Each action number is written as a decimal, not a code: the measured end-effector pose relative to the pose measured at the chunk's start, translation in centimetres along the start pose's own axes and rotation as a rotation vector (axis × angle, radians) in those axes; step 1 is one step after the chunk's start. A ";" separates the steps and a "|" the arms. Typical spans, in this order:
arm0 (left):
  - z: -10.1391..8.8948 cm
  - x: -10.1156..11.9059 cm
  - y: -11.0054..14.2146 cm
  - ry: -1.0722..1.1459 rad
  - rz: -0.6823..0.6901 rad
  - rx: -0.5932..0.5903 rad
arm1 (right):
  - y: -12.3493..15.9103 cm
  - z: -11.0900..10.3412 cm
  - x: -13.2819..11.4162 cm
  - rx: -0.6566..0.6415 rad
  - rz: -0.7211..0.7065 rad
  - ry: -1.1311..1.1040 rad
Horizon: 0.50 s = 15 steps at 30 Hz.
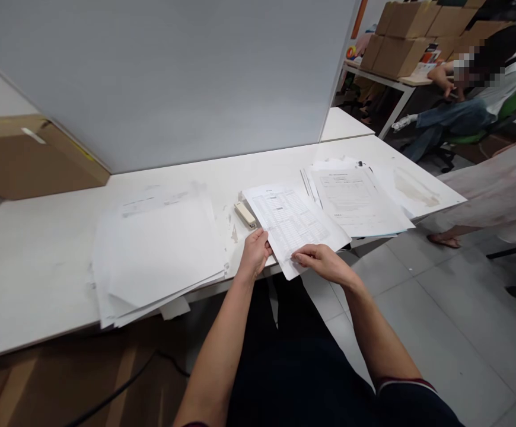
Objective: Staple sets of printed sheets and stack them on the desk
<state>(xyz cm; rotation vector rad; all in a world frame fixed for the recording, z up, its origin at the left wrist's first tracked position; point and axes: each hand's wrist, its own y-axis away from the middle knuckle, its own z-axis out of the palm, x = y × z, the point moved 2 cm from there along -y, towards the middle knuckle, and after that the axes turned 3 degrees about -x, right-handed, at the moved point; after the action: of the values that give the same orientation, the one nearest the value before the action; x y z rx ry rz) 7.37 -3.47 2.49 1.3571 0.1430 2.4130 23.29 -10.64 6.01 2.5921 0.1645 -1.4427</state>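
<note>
A printed sheet of paper [291, 216] with a dense table lies tilted over the desk's front edge, its near corner sticking out past it. My left hand [255, 252] grips the sheet's left edge, fingers closed with the thumb on top. On the sheet's lower part rests my right hand [322, 261], its fingers drawn together near the paper; whether they pinch anything is unclear. Just left of the sheet, beyond my left hand, lies a cream-coloured stapler [245, 214]. Whether more sheets lie under the printed one cannot be made out.
A stack of papers [164, 249] covers the desk on the left, some overhanging the edge. More printed papers [351, 198] lie on the right. A grey partition [187, 83] rises behind, with a cardboard box [31, 157] at left. People are at right, one seated person [498, 77] by stacked boxes.
</note>
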 end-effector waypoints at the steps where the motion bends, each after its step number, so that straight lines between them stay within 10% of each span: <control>1: 0.1 0.0 0.0 -0.002 0.000 0.004 | 0.1 0.2 0.0 -0.034 0.000 -0.017; 15: 0.4 0.4 0.3 -0.018 -0.013 0.025 | 1.4 0.8 -1.1 -0.097 -0.235 0.455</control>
<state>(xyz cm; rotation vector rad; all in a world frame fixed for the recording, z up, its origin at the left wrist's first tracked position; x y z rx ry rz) 7.41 -3.59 3.12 1.3838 0.1778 2.3956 22.30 -12.22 6.71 2.8478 0.5967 -0.8473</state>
